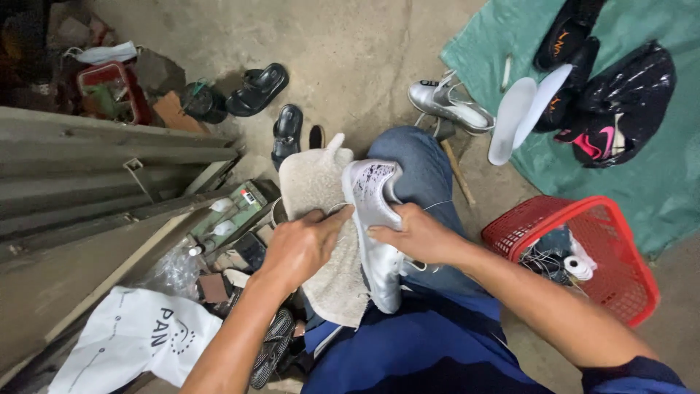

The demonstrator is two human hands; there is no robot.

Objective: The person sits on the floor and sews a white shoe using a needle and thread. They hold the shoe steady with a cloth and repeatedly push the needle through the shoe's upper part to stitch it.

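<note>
at the centre of the frame, a white sneaker [378,226] lay sole-side partly up across the person's lap, resting on a shaggy cream towel [321,219] draped over a knee in blue jeans. the left hand [302,244] was closed, its fingertips pinching at the shoe's edge near a thin thread. the right hand [415,237] gripped the shoe's side, fingers curled around it. to the right of the frame, a red plastic basket [620,241] sat on the concrete floor, holding a white spool. in the upper right, a green tarp [656,175] carried dark shoes, a black plastic bag and two white insoles [521,109]. a silver shoe [448,102] lay just beside the tarp. black sandals [270,102] sat in the upper middle, and a white paper bag [131,339] lay at the lower left.
</note>
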